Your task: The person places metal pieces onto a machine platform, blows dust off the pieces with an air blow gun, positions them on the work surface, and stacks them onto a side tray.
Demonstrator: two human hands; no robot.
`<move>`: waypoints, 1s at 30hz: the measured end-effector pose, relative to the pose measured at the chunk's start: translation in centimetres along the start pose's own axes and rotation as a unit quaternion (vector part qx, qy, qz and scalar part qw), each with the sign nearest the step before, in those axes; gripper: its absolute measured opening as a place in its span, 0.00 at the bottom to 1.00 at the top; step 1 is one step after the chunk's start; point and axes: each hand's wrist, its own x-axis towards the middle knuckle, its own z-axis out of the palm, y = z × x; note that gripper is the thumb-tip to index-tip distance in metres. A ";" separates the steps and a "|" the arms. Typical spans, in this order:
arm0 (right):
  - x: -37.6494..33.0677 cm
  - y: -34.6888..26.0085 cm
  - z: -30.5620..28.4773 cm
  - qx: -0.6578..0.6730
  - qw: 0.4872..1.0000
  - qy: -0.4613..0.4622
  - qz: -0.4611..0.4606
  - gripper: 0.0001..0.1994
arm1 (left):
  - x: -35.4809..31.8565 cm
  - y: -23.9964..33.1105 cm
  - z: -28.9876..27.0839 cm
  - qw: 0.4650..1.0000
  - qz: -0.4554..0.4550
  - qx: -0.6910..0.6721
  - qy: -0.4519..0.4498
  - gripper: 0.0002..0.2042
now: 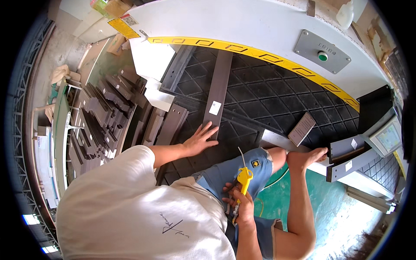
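My left hand (200,141) lies with fingers spread on the near end of a long dark brown board (219,82). A white label (214,108) is stuck on the board just beyond my fingertips. The board runs away from me across a black, diamond-grooved bed, its far end passing under a yellow-edged machine beam. Down by my lap, my right hand (243,206) is closed round a yellow air blow gun (245,177). Its thin nozzle points up and away, over the blue shorts. Part of the grip is hidden by my fingers.
Many dark boards (97,121) are stacked at the left, with more (171,125) closer to my left arm. Ahead is a white machine beam (242,21) with a green button (322,56). A small brown piece (301,128), labelled boards (352,164) and a screen (386,136) are at the right.
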 end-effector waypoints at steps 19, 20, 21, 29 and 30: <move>-0.1 -0.3 0.3 -0.021 1.000 -0.003 -0.004 0.25 | 4.1 -5.6 -2.2 1.000 -0.005 -0.023 0.012 0.16; -0.1 -0.3 0.3 -0.020 1.000 -0.007 -0.006 0.26 | 3.8 -5.7 -2.4 1.000 -0.017 -0.003 0.012 0.16; 0.0 -0.2 0.2 -0.017 1.000 -0.011 -0.006 0.25 | 3.4 -5.9 -2.5 1.000 -0.023 0.003 0.015 0.17; 0.1 -0.9 0.6 -0.025 1.000 -0.002 0.005 0.24 | 2.2 -7.2 -3.5 0.998 -0.047 0.047 -0.008 0.26; 0.1 -0.9 0.5 -0.026 1.000 -0.002 0.006 0.24 | 2.1 -7.1 -3.5 0.998 -0.048 0.046 -0.007 0.26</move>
